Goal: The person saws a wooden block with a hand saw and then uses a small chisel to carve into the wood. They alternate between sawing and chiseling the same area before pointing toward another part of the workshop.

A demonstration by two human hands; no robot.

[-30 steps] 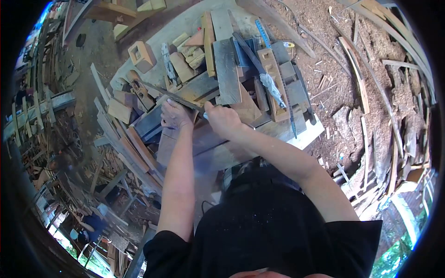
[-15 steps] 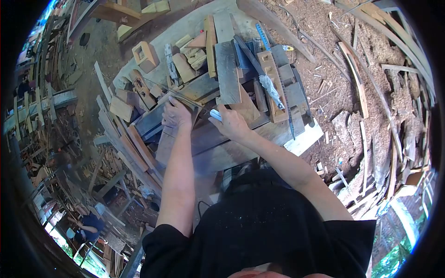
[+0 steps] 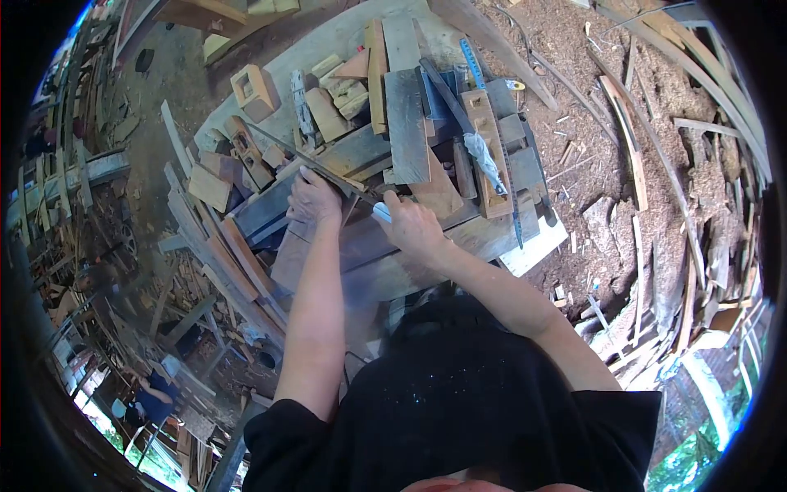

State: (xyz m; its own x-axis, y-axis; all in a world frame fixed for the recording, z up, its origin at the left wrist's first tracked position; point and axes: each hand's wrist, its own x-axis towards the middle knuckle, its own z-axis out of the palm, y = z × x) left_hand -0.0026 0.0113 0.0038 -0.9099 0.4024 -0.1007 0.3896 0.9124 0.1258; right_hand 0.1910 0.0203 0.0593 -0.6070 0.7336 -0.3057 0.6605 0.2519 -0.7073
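Note:
My right hand (image 3: 414, 228) is closed round the pale handle (image 3: 382, 212) of a long, thin, dark file-like tool. The shaft (image 3: 328, 175) of this tool runs up and to the left, over the wood by my left hand. My left hand (image 3: 314, 198) is curled at the bench edge, its fingertips against a small light piece of wood (image 3: 288, 170) under the shaft. How the fingers grip that piece is partly hidden. A dark grey board (image 3: 407, 123) lies just beyond my right hand.
Wooden planes (image 3: 250, 156) and loose blocks (image 3: 326, 115) crowd the bench. At its right lie a long wooden plane body (image 3: 485, 148), a blue-handled saw (image 3: 473, 64) and sanded blocks. Shavings (image 3: 574, 156) and offcuts cover the ground. Another person (image 3: 156, 399) sits at lower left.
My right hand has shifted slightly to the right with the tool, whose shaft now lies higher across the wood. My left hand stays nearly in place. The view has tilted a little.

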